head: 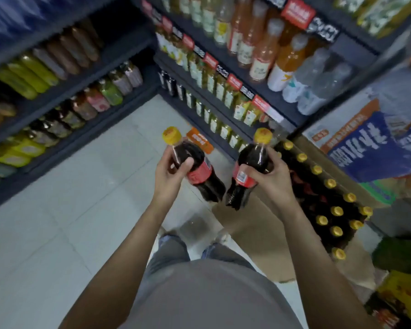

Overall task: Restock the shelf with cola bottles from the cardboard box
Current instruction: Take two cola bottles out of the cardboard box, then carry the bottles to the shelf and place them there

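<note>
I hold two cola bottles in the air above the floor, each dark with a red label and a yellow cap. My left hand (pixel 170 173) grips the upper body of the left cola bottle (pixel 201 173). My right hand (pixel 269 175) grips the right cola bottle (pixel 249 162) around its shoulder. To the right, on the floor, stands the cardboard box (pixel 256 224) with several more yellow-capped cola bottles (pixel 330 203) upright in it. Dark shelves (pixel 126 51) full of drinks rise in front and to the left.
White tiled floor (pixel 69 222) spreads to the left and ahead. An orange pack (pixel 199 140) lies on the floor by the bottom shelf. Blue and orange cartons (pixel 370 143) are stacked behind the box. Yellow and green packs (pixel 401 288) sit at the lower right.
</note>
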